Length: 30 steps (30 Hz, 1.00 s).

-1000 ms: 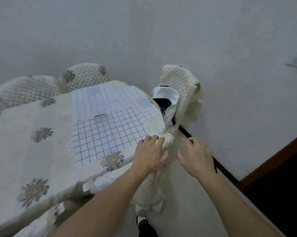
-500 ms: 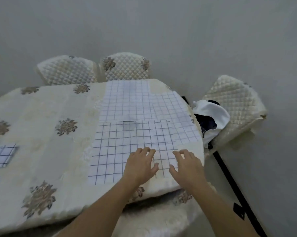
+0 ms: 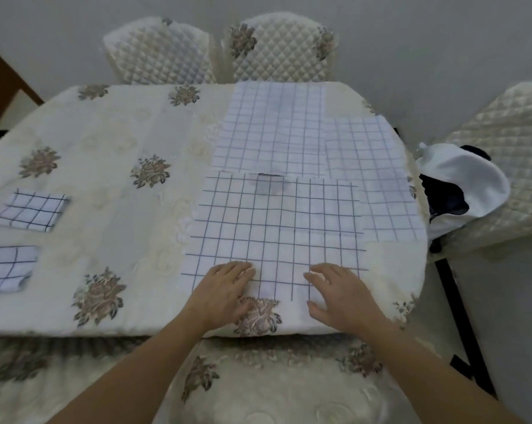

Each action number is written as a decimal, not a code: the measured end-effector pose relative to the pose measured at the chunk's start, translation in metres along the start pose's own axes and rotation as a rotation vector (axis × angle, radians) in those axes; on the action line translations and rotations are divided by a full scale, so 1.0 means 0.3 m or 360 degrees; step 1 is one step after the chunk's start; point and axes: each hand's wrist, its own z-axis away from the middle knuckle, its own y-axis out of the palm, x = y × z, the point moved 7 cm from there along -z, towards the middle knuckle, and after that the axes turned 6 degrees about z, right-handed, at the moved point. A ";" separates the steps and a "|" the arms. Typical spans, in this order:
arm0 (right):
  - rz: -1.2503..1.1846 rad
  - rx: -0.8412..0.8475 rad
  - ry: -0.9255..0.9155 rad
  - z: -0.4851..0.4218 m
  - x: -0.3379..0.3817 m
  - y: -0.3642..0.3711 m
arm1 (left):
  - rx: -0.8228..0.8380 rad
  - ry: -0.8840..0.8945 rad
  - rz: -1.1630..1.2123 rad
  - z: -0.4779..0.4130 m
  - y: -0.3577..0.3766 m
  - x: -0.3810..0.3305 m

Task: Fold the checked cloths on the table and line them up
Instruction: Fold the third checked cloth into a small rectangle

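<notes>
Left hand [image 3: 221,292]: flat, fingers straight, resting on the near hem of the top cloth [image 3: 273,228]; it grasps nothing.
Right hand [image 3: 342,296]: also flat and ungrasping on that hem, set apart from the left, probably so the hem can be lifted evenly.
Top cloth: spread open at the near right of the surface [image 3: 111,194], overlapping the far cloth [image 3: 273,127] and the right cloth [image 3: 377,172]; being uppermost, it is likely next to fold.
Folded cloths: the farther one [image 3: 30,211] and the nearer one [image 3: 4,267] lie at the left, one behind the other and well apart from the open cloths, apparently starting the line.
</notes>
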 end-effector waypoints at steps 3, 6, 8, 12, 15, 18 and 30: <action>0.0029 0.0036 -0.0084 0.008 0.028 0.065 | 0.0009 0.0100 0.0019 -0.007 0.048 0.001; 0.0063 0.0027 -0.0085 0.020 0.033 0.109 | -0.0020 0.0140 0.0060 -0.007 0.081 0.011; 0.0095 -0.0003 -0.0089 0.026 0.034 0.127 | -0.0042 0.0151 0.0058 -0.006 0.095 0.016; 0.0186 -0.0083 -0.0126 0.027 0.046 0.136 | -0.0091 0.0173 -0.0007 -0.012 0.108 0.019; 0.0230 -0.0152 -0.0158 0.026 0.051 0.133 | -0.0119 0.0195 -0.0061 -0.017 0.109 0.013; 0.0256 -0.0225 -0.0189 0.023 0.056 0.127 | -0.0152 0.0218 -0.0100 -0.024 0.106 0.010; 0.0215 -0.0211 -0.0111 0.046 -0.047 0.137 | -0.0217 0.0056 0.0195 0.010 0.077 0.193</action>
